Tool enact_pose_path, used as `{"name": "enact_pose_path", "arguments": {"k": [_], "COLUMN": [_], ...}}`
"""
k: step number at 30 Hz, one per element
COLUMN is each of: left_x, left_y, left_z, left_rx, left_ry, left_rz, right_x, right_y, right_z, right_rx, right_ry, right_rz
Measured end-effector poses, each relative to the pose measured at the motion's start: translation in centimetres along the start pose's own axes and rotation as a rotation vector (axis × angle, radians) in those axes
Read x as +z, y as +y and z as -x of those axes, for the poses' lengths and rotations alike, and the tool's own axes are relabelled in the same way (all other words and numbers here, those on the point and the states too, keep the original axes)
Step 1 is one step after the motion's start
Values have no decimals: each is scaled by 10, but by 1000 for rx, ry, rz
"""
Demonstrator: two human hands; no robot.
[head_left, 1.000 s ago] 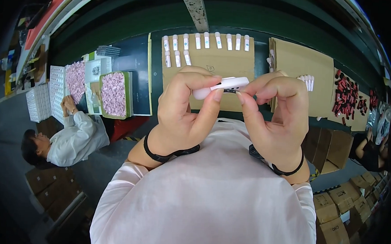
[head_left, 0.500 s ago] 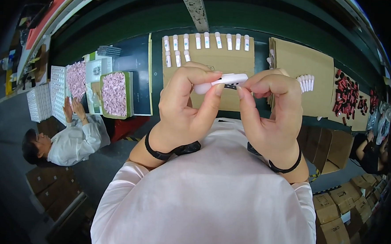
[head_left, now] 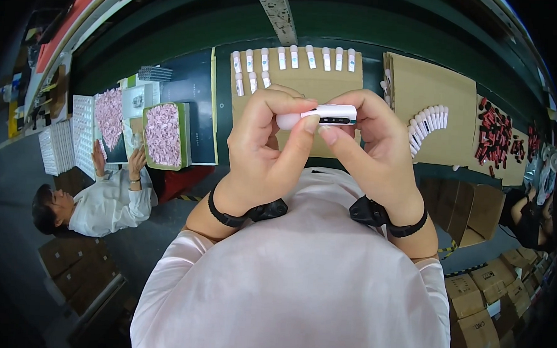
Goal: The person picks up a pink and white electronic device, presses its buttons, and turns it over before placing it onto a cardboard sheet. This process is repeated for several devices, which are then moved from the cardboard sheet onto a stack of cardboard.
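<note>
A small white stick-shaped device (head_left: pixel 343 112) with a rounded pale pink head and a black panel strip is held level in front of my chest. My left hand (head_left: pixel 264 145) pinches it near the head between thumb and forefinger. At the other end, my right hand (head_left: pixel 380 154) grips it, thumb below the panel and fingers curled behind. Beyond my hands lies a cardboard sheet (head_left: pixel 324 82), which bears two rows of like devices (head_left: pixel 295 58); my hands hide part of the sheet.
Right, more devices (head_left: pixel 427 122) fan out on another cardboard sheet (head_left: pixel 431 81), beside scattered red-and-black parts (head_left: pixel 491 138). Left, a green-rimmed tray (head_left: pixel 185 134) holds pink-white pieces, with a co-worker (head_left: pixel 110 200) near it. Cartons (head_left: pixel 478 329) are stacked at lower right.
The device has been turned so its black panel faces up toward me. My right fingers have shifted round its end, the thumb moving left. The co-worker's hands have moved apart.
</note>
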State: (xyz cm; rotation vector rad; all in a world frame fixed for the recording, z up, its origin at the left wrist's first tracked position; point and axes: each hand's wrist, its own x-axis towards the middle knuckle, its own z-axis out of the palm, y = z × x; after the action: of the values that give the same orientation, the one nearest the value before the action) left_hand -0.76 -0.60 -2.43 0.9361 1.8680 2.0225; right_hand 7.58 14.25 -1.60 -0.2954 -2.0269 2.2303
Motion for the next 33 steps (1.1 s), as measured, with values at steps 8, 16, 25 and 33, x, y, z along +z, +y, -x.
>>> {"name": "enact_pose_path", "arguments": {"k": [8, 16, 25, 33], "left_x": [-2, -7, -8, -12], "left_y": [-5, -7, -7, 4], "left_z": [-1, -5, -7, -7], "left_rx": [93, 94, 9, -167], "left_ry": [-34, -48, -39, -57], "left_rz": [-30, -51, -48, 66], "right_x": [3, 0, -8, -16], "right_y": [8, 6, 5, 9], "right_z": [-3, -8, -5, -6], "right_rx": [-11, 2, -25, -415], "right_ry": [35, 14, -1, 26], "right_rz": [-316, -285, -49, 238]}}
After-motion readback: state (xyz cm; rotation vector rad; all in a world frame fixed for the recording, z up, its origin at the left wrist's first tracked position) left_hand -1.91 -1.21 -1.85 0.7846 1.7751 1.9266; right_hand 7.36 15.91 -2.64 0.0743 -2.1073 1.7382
